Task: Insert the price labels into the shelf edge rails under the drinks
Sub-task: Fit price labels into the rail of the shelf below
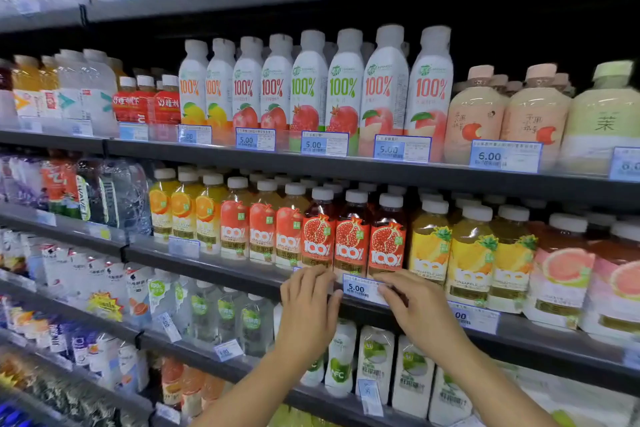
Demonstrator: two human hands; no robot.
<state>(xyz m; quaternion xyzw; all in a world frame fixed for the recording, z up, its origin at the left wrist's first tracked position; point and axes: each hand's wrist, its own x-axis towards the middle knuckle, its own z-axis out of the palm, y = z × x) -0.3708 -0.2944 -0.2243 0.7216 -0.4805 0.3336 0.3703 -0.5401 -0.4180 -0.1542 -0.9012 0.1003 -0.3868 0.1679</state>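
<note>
Price label (360,289) in shelf edge rail (554,348) under pomegranate bottles (351,239). Left hand (308,302) grips rail beside it; right hand (415,312) pinches label's right end.

The right hand (415,312) pinching the price label (360,289) covers its right end, and the fine print's too small to read anyway. Can't tell what the left hand (308,305) has under its fingertips. The neighbouring label (479,319) only shows "00". The far-left bottles (69,191) are pure blur, and the upper-right label (627,165) is cut off by the edge.
</note>
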